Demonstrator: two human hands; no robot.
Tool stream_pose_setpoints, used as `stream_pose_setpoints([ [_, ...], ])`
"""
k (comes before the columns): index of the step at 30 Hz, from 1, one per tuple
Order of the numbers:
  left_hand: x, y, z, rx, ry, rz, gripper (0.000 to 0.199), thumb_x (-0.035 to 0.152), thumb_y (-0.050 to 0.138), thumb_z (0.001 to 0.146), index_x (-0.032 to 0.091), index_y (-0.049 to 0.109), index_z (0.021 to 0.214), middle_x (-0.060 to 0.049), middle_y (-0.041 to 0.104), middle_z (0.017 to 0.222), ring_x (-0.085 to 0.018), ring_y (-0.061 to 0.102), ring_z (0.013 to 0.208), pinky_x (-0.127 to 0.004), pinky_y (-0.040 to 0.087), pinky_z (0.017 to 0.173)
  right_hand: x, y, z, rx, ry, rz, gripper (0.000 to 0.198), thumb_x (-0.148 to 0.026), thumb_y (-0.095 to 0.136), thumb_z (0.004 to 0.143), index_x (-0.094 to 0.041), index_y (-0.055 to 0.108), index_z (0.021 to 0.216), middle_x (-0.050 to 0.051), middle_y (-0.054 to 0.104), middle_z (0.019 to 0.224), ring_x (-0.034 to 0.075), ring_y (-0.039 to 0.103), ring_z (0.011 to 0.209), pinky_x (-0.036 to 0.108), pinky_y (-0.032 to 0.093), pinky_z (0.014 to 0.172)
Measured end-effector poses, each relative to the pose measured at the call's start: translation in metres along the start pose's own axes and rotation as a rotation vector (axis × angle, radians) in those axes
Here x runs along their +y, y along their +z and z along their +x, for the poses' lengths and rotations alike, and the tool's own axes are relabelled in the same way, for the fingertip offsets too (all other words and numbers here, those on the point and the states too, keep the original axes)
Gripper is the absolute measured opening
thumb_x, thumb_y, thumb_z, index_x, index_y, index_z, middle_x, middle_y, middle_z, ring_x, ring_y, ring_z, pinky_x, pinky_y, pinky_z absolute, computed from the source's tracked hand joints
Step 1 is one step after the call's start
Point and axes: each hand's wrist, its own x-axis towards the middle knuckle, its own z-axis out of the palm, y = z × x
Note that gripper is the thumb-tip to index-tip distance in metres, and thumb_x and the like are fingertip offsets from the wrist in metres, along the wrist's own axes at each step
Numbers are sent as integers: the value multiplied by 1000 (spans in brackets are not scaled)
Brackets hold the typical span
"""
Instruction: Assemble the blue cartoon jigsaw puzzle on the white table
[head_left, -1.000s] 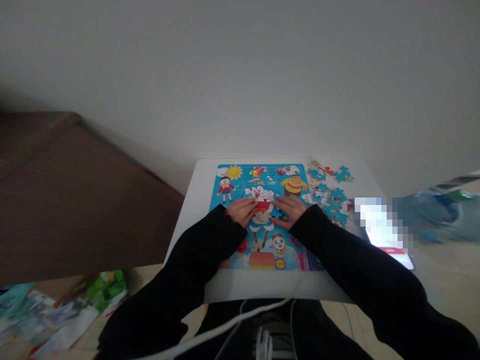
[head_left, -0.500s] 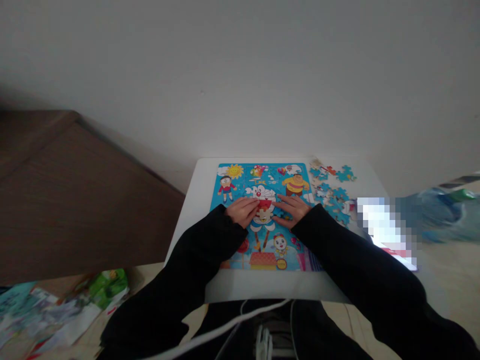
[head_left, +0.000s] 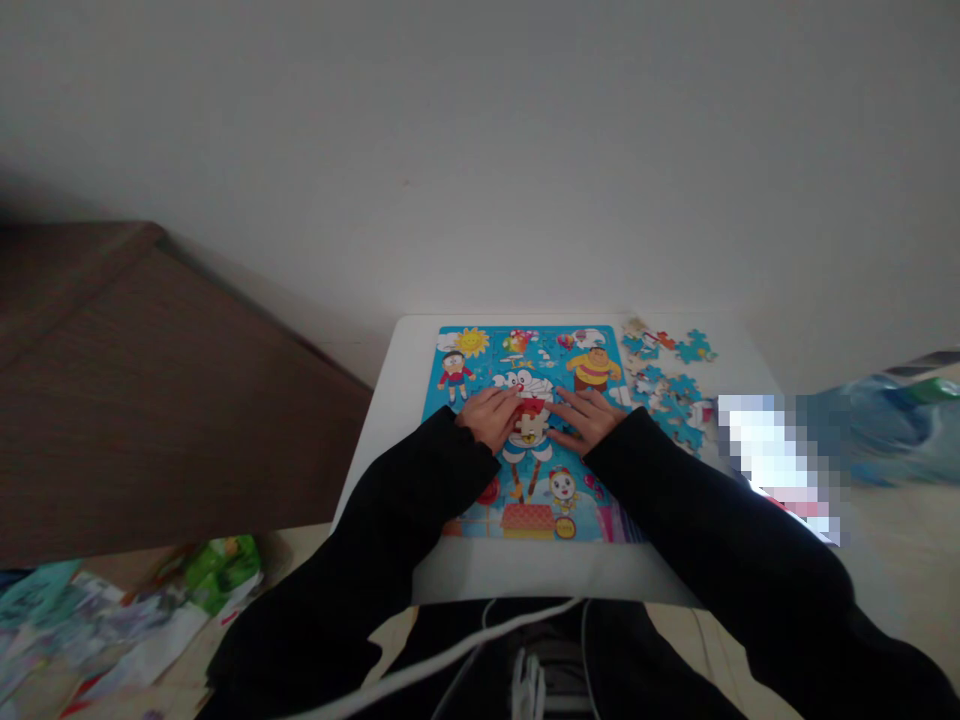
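A blue cartoon jigsaw puzzle lies flat on the white table. My left hand rests on the middle of it, fingers stretched out over the white-faced figure's head and red mouth. To its right, my right hand lies with spread fingers on the same figure's other side. A beige, piece-shaped patch shows between the two hands; whether it is bare board or an upturned piece I cannot tell. No held piece is visible, though the surface under my palms is hidden.
Loose jigsaw pieces are heaped beside the puzzle's right edge. A bright, pixelated device sits at the right of the white table. A brown wooden cabinet stands left, with bags and litter below. A white cable crosses my lap.
My left fingertips have shifted slightly up and right over the figure's face. The right hand stays nearly in place, and the whole view has moved slightly.
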Motion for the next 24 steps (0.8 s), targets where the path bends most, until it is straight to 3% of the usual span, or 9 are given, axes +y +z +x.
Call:
stream_pose_setpoints([
  [8, 2, 8, 1, 13, -46, 54, 25, 20, 39, 87, 17, 61, 100, -10, 63, 105, -23, 58, 93, -37, 50, 74, 10, 4, -2, -31, -60, -15, 35, -36, 49, 82, -21, 60, 111, 11, 56, 118, 22, 58, 88, 39, 47, 83],
  [12, 3, 10, 0, 28, -82, 34, 26, 19, 39, 87, 17, 61, 100, -11, 65, 99, -24, 57, 98, -39, 49, 78, 5, 1, 0, -35, -25, 2, 33, -35, 50, 81, -21, 62, 108, 10, 58, 116, 22, 58, 89, 39, 48, 82],
  [17, 7, 14, -3, 94, -29, 40, 31, 15, 34, 87, 16, 60, 103, -11, 61, 110, -22, 54, 107, -38, 49, 86, -1, -1, 2, -7, -12, 8, 32, -34, 51, 81, -20, 64, 106, 11, 59, 113, 22, 58, 87, 39, 48, 81],
  [24, 8, 13, -5, 46, 36, -10, 36, 15, 27, 90, 13, 55, 113, -12, 56, 117, -22, 48, 115, -38, 47, 90, 3, 6, -4, 25, -82, -39, 36, -34, 48, 82, -17, 60, 111, 11, 57, 117, 23, 57, 94, 38, 48, 81],
])
